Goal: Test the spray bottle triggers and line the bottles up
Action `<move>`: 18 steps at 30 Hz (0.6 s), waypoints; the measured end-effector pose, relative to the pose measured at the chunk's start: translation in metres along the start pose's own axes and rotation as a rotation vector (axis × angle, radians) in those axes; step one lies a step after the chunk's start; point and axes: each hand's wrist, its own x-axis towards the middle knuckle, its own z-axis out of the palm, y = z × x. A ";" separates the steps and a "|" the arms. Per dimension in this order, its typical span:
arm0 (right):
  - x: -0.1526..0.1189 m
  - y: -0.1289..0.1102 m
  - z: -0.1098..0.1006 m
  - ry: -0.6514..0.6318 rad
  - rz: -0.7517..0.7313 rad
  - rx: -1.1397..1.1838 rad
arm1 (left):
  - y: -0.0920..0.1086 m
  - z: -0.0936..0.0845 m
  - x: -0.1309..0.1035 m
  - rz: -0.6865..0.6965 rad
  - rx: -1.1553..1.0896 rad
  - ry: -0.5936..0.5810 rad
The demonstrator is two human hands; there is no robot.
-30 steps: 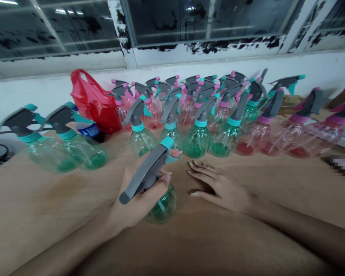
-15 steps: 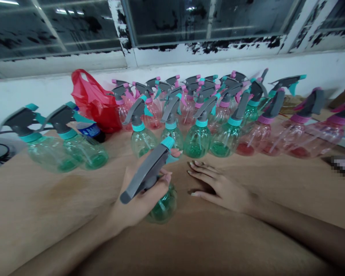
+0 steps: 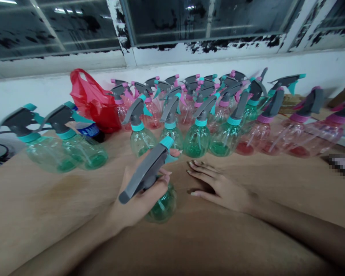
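Note:
My left hand (image 3: 140,195) is wrapped round the neck of a green spray bottle (image 3: 163,205) with a grey trigger head and a teal nozzle. The bottle stands upright on the wooden table, its nozzle pointing away from me; the fingers cover its collar. To the right, my right hand (image 3: 218,186) rests palm down on the wood, fingers stretched out, holding nothing. Just beyond the hands stands a row of other spray bottles, among them a green bottle (image 3: 197,142) with a teal collar and a pink bottle (image 3: 254,138) with a pink collar.
Two green spray bottles (image 3: 84,151) stand at the left. A red plastic bag (image 3: 96,105) and a dark bottle with a blue label (image 3: 90,130) are behind them. Several more sprayers crowd toward the wall. A pixelated flat object (image 3: 343,165) lies on the table (image 3: 276,191) at the right edge.

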 end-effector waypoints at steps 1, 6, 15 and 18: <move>0.000 0.000 0.000 -0.004 0.002 -0.001 | 0.000 0.000 0.000 -0.001 -0.003 -0.003; 0.001 -0.002 -0.001 -0.014 0.007 -0.016 | -0.003 -0.004 0.000 0.018 0.009 -0.070; 0.000 0.001 0.001 0.006 0.003 0.019 | -0.013 -0.012 -0.001 0.011 0.040 -0.068; 0.000 -0.001 0.000 -0.004 0.011 0.006 | -0.013 -0.012 -0.002 0.005 0.065 -0.037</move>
